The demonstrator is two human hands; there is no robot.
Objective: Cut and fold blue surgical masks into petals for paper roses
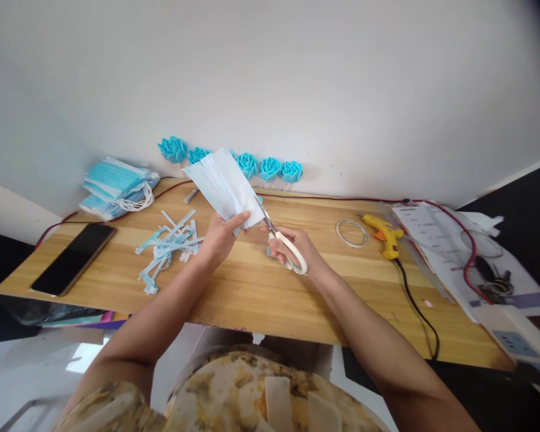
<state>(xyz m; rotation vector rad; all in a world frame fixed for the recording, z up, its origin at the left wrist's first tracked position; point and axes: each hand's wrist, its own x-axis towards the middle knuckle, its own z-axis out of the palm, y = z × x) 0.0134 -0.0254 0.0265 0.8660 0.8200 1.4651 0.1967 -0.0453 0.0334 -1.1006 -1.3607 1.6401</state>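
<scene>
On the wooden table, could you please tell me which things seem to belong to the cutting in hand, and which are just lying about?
Likely part of the cutting:
- pale blue sheet, in the left hand
- scissors, in the right hand
- cut strips
- stacked masks

Apparently just lying about:
- phone
- yellow glue gun
- keys
- papers

Garment (234, 384): worn in a mottled print of yellow, cream and brown.
Left sleeve (110, 411): cut short, patterned to match.
Front bands (278, 399): pale, flat, squared-off.
Forearms (175, 303): uncovered.
Left hand (220, 238), right hand (292, 245): bare.
</scene>
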